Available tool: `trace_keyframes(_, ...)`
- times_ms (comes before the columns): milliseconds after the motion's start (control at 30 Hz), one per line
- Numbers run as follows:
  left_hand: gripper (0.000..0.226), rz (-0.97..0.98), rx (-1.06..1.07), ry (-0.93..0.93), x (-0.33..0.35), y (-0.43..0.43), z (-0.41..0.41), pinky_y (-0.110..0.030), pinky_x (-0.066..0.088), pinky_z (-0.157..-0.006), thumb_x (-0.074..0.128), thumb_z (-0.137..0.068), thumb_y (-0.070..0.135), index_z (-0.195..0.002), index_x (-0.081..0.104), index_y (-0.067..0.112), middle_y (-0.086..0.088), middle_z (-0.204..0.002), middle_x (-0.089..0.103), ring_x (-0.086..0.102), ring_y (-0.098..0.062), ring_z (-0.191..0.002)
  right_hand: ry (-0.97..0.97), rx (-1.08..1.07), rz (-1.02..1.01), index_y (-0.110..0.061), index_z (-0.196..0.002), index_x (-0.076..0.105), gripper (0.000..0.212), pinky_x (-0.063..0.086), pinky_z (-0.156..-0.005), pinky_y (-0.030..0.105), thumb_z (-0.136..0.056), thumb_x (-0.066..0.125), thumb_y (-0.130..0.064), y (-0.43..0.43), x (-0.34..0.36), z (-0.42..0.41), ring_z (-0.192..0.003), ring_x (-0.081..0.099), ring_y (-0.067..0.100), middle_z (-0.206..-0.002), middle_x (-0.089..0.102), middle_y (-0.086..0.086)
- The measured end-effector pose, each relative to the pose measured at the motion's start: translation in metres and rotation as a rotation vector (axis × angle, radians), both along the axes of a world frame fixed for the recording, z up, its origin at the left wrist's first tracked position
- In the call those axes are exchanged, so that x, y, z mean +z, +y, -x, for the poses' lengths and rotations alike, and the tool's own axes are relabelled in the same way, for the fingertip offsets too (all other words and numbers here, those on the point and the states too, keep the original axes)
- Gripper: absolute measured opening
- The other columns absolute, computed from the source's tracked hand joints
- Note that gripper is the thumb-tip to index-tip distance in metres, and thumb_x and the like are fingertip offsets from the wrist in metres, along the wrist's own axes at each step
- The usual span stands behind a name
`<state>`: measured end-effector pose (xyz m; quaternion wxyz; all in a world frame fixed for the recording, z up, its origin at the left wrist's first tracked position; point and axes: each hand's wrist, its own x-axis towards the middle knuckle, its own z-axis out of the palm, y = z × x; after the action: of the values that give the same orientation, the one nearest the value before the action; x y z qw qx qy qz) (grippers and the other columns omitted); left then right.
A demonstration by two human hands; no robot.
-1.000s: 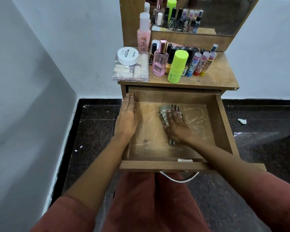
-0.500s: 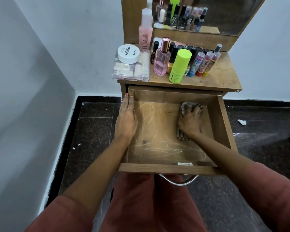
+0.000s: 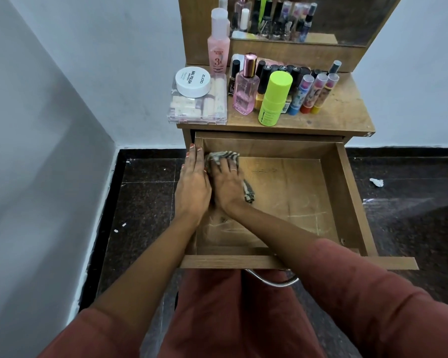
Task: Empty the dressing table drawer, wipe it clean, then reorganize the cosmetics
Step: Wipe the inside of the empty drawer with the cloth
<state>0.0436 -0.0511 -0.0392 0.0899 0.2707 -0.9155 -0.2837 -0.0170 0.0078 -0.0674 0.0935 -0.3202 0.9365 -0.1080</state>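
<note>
Drawer (image 3: 348, 202) is pulled fully out below the tabletop (image 3: 344, 112). Inside it: cloth and right hand, both at the back-left corner.

Right hand (image 3: 228, 188): palm down on the striped cloth (image 3: 224, 155), fingers (image 3: 226, 167) spread and nearly straight, pressing it to the drawer bottom. No pinch, no curl round it. Cloth bunches out ahead of the fingertips against the back wall, and one end sticks out from under the right side of the palm.

Left hand (image 3: 193, 186): flat along the drawer's left wall, fingers (image 3: 195, 158) straight and together, tips at the back-left corner of the rim. Holds nothing. It sits just beside the right hand; can't tell if they touch.

Drawer bottom shows pale streaks on the near and right parts. Metal handle (image 3: 272, 282) hangs under the front panel, above the person's lap.

Cosmetics are all up on the tabletop:
- clear box (image 3: 197, 109) at the left front corner, white jar (image 3: 192, 81) on top of it
- tall pink bottle (image 3: 218, 45) behind the box
- pink perfume bottle (image 3: 245, 93) and lime-green bottle (image 3: 274, 100) near the middle
- three capped tubes (image 3: 313, 95) to their right
- a row of dark bottles (image 3: 290, 71) behind, against the mirror (image 3: 347, 19) base

Dark floor (image 3: 145, 202) on both sides.
</note>
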Motion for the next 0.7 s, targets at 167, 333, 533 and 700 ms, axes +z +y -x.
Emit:
trace_keyframes(167,0.051,0.047,0.007,-0.025,0.0,0.001,-0.001,-0.036,0.019,-0.118,0.027,-0.098,0.008,-0.147,0.014,0.012,-0.004,-0.157,0.006,0.013,-0.021,-0.144,0.08,0.081,-0.089,-0.011,-0.144,0.017,0.052,0.023,-0.112,0.043,-0.096,0.036,-0.018,0.001,-0.001,0.004,-0.138,0.021,0.031,-0.147,0.024,0.013)
trace_keyframes(333,0.051,0.058,0.001,-0.027,0.001,0.001,-0.002,-0.033,0.014,-0.119,0.028,-0.098,0.007,-0.147,0.014,0.012,-0.004,-0.157,0.006,0.011,-0.02,-0.145,0.093,0.112,-0.169,-0.012,-0.144,0.018,0.048,0.025,-0.11,0.044,-0.098,0.029,-0.019,0.014,0.005,0.015,-0.135,0.025,0.03,-0.145,0.027,0.013)
trace_keyframes(533,0.052,0.066,-0.005,-0.017,0.0,0.001,-0.003,-0.036,0.015,-0.119,0.027,-0.097,0.004,-0.146,0.014,0.01,-0.006,-0.157,0.006,0.011,-0.022,-0.145,0.054,0.023,-0.169,-0.01,-0.144,0.02,0.049,0.016,-0.115,0.045,-0.097,0.03,-0.016,0.061,0.008,0.04,-0.137,0.025,0.032,-0.148,0.024,0.015)
trace_keyframes(700,0.054,0.07,-0.015,0.007,-0.001,0.001,-0.004,-0.034,0.012,-0.12,0.03,-0.096,0.0,-0.146,0.013,0.009,-0.008,-0.157,0.005,0.009,-0.022,-0.145,-0.061,-0.166,-0.169,-0.01,-0.144,0.019,0.051,0.033,-0.107,0.051,-0.096,0.036,-0.014,0.125,0.013,0.07,-0.135,0.027,0.038,-0.152,0.015,0.015)
